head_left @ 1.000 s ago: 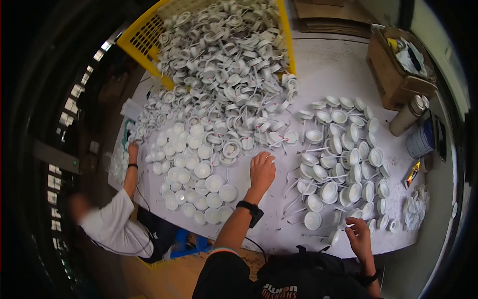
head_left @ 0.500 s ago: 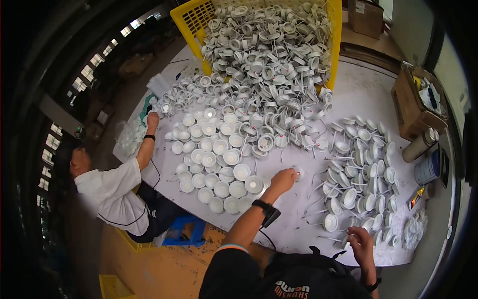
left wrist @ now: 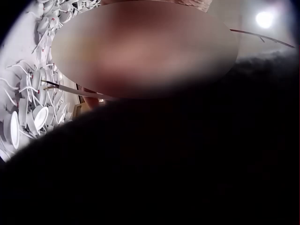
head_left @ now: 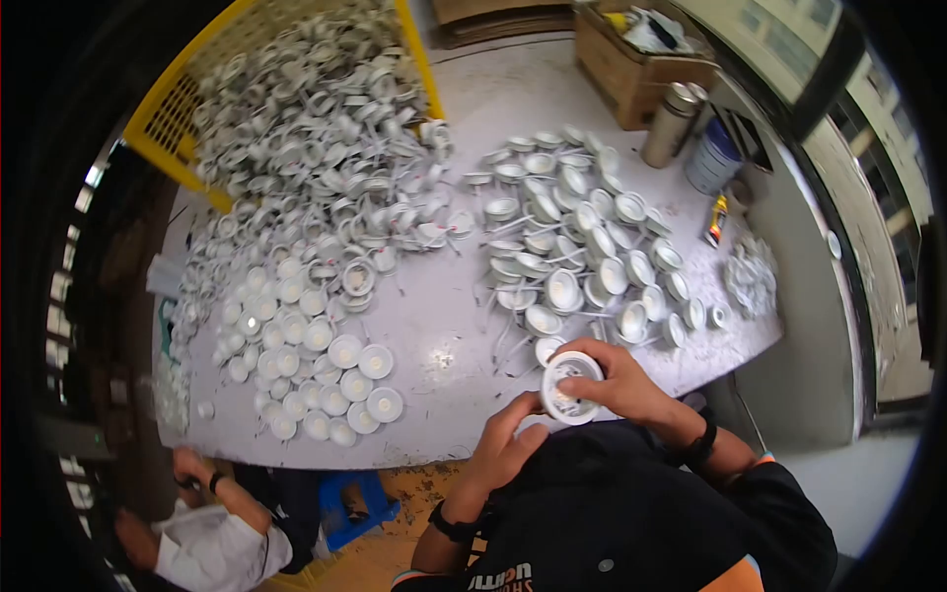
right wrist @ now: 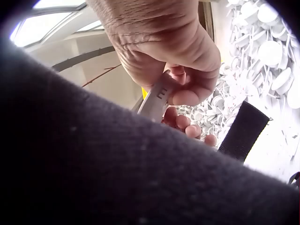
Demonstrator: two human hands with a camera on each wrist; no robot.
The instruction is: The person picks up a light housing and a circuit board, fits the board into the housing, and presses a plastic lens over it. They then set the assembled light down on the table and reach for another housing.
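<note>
In the head view, a white round lamp housing [head_left: 553, 407] is held close in front of the body, its hollow side up. My right hand [head_left: 631, 392] grips it, thumb over the inside and fingers round the rim. My left hand [head_left: 498, 452] is at the housing's left edge, fingertips right at the rim and thumb apart; I cannot tell whether it also holds on. The right wrist view shows the housing's pale side wall [right wrist: 154, 103] between the fingers. A blurred patch hides most of the left wrist view, where a white cable [left wrist: 70, 89] with bared wire ends sticks out.
Similar lamp housings with cables [head_left: 592, 247] cover the table's right side; flat white discs [head_left: 335, 380] lie to the left. A yellow crate [head_left: 163, 128] spills more housings. A carton [head_left: 631, 74], flask [head_left: 671, 128], blue tin [head_left: 712, 163] and glue tube [head_left: 717, 219] stand or lie farther right. Another person [head_left: 212, 533] sits left.
My left hand reached to a housing on the table, then came back towards the body. Both hands are now together at a housing, and the right hand grips it. The view has swung right.
</note>
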